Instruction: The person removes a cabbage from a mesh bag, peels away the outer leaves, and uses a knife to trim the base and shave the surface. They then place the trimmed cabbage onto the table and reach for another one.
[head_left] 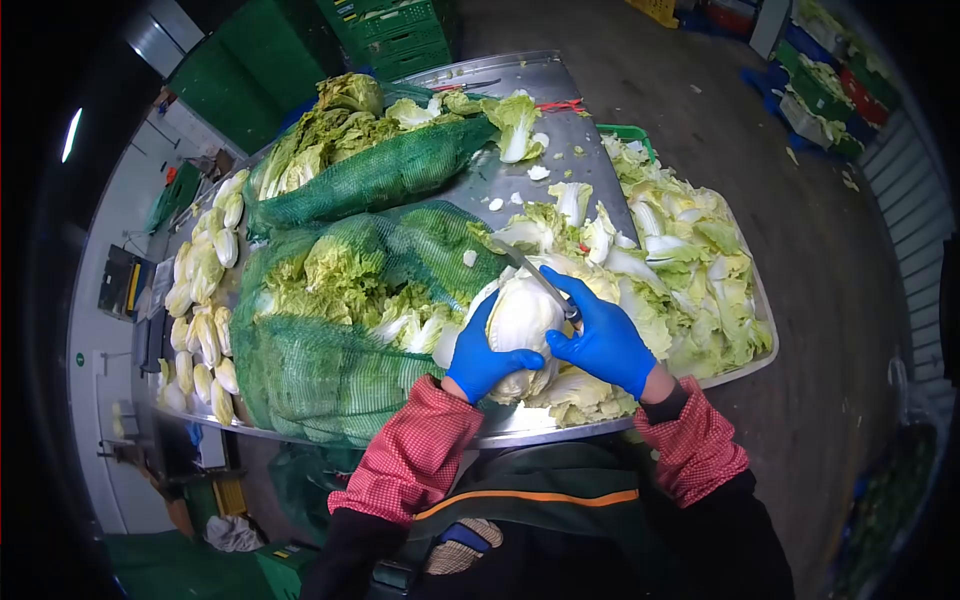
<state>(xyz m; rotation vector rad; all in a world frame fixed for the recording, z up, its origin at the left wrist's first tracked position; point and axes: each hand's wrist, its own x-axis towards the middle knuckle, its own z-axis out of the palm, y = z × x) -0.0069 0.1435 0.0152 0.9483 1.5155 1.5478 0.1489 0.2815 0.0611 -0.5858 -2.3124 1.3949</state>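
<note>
My left hand (487,352), in a blue glove, grips a pale napa cabbage (521,318) at the near edge of the steel table (540,80). My right hand (603,338), also blue-gloved, holds a knife (535,275) whose blade lies across the top of that cabbage, pointing up and left. Both sleeves are red-checked. Cut outer leaves (680,270) are heaped to the right of the cabbage.
Two green mesh sacks (340,330) full of cabbages lie on the table's left and middle. Trimmed cabbages (205,300) line the far left edge. Green crates (395,35) stand behind the table, and crates of produce (830,80) sit on the concrete floor at upper right.
</note>
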